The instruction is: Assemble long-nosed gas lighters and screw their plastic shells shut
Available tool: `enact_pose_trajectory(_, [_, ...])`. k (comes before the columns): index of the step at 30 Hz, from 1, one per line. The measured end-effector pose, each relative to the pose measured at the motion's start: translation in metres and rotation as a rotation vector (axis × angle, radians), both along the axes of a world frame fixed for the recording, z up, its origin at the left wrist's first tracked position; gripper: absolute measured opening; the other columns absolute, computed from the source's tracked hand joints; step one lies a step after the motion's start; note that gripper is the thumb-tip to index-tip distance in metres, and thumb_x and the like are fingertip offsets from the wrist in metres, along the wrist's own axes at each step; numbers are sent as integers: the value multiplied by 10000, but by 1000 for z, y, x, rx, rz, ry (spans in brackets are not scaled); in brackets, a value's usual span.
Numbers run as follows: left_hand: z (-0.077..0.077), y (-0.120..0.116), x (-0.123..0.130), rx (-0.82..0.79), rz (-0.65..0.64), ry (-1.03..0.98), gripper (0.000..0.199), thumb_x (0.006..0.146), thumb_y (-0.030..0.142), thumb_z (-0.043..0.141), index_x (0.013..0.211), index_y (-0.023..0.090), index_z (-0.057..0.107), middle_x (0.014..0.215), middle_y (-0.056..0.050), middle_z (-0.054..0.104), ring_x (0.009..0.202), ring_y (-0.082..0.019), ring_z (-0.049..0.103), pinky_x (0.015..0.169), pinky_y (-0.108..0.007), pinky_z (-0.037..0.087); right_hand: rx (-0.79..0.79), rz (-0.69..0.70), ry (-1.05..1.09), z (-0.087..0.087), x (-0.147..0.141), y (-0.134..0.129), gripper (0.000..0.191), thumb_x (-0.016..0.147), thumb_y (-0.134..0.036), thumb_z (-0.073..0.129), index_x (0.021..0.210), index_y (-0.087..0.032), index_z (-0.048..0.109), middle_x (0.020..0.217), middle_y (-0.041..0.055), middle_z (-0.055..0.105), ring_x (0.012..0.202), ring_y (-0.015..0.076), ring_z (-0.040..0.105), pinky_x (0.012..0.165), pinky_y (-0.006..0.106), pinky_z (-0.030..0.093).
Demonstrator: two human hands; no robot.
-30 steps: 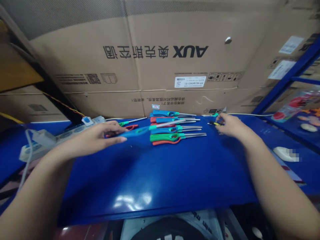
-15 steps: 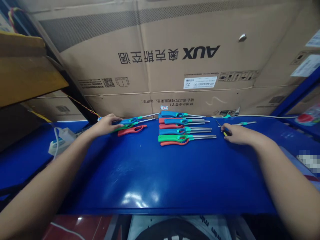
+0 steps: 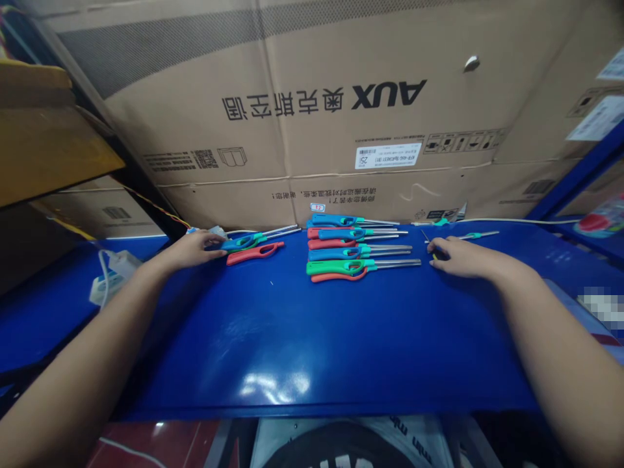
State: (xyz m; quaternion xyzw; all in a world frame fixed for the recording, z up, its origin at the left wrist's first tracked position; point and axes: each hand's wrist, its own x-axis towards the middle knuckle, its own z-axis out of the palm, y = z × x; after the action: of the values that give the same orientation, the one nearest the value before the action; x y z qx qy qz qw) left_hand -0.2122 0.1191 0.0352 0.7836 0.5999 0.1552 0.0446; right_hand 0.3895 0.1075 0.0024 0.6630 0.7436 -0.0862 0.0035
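My left hand (image 3: 188, 250) has its fingers closed on the rear end of a blue gas lighter (image 3: 238, 242), which lies against a green lighter (image 3: 251, 244). Just in front is a red lighter handle (image 3: 248, 254) with no metal tube on it. To the right lies a row of several lighters, among them a green one (image 3: 326, 267) in front and a blue one (image 3: 331, 254) behind it. My right hand (image 3: 461, 257) is closed around a small screwdriver (image 3: 424, 235); its thin shaft points up and left, and the fingers cover most of the yellow handle.
A metal tube with a teal collar (image 3: 472, 236) lies behind my right hand, near a small teal piece (image 3: 441, 222). A large cardboard box (image 3: 312, 149) stands along the back of the blue table (image 3: 292, 344). At left is a white power strip (image 3: 104, 286).
My left hand has moved slightly left and down, drawing the blue lighter back so its tube now lies close to the green one's. My right hand keeps the screwdriver in nearly the same place.
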Motion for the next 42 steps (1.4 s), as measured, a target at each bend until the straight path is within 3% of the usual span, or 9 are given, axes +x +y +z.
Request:
enact_pose_trajectory(5, [0,-8,25,65,-21,122,595,810,640,531,1139,169,685,1131,-125,625,1097,-309,592,1006,-412,443,11,14,-6,1,-1,0,312,805,-350,616,1078,-213,680,1018,101,694,905,258,684,833,352,535])
enact_pose_trajectory(12, [-13,-16,63,-60,-178,228,482,858,539,511,1097,169,706,1039,-131,712,959,-293,656,891,-382,497,5,21,0,2,1,1,400,867,-348,562,1214,-169,648,1006,120,728,905,272,700,831,375,543])
enact_pose_trajectory(17, [-11,-15,65,-75,-167,216,477,881,497,463,1115,151,695,1048,-149,715,912,-285,679,828,-365,527,14,3,6,3,2,0,497,871,-361,567,1304,-118,597,1100,163,714,1007,300,690,882,393,532])
enact_pose_trajectory(24, [-13,-21,63,-66,-171,230,407,843,454,489,1031,169,710,1041,-156,693,935,-301,656,846,-388,517,17,7,27,6,0,-2,461,879,-367,557,1278,-139,600,1071,143,718,828,240,711,801,353,554])
enact_pose_trajectory(29, [-16,-26,64,-76,-168,234,375,814,471,506,939,171,694,973,-154,679,881,-303,649,794,-388,512,74,10,26,2,2,0,439,849,-356,591,1245,-168,621,1084,140,715,952,276,700,859,383,549])
enact_pose_trajectory(34, [5,-41,70,-118,-182,215,342,838,478,511,932,189,670,929,-115,700,824,-281,660,737,-363,508,156,16,7,7,-5,-4,427,865,-355,575,1244,-161,616,1163,174,671,1044,315,671,925,440,532])
enact_pose_trajectory(38, [34,-75,104,-107,-229,143,376,869,529,554,1030,207,658,1017,-89,703,900,-273,660,794,-360,507,387,259,155,25,-43,-23,323,938,-347,512,1187,-179,629,1266,164,606,1219,305,559,1084,456,419])
enact_pose_trajectory(40, [40,-96,132,-181,-338,68,283,889,477,583,1026,243,665,998,-49,704,869,-237,662,760,-327,511,453,481,409,33,-70,-39,207,954,-338,530,1059,-213,656,1124,119,641,1080,252,605,974,405,483])
enact_pose_trajectory(42, [34,-114,162,-272,-443,31,171,904,363,601,1026,259,661,1018,-38,695,859,-211,662,742,-303,511,316,670,609,36,-96,-56,154,937,-358,603,959,-219,666,1006,73,651,867,186,614,789,323,515])
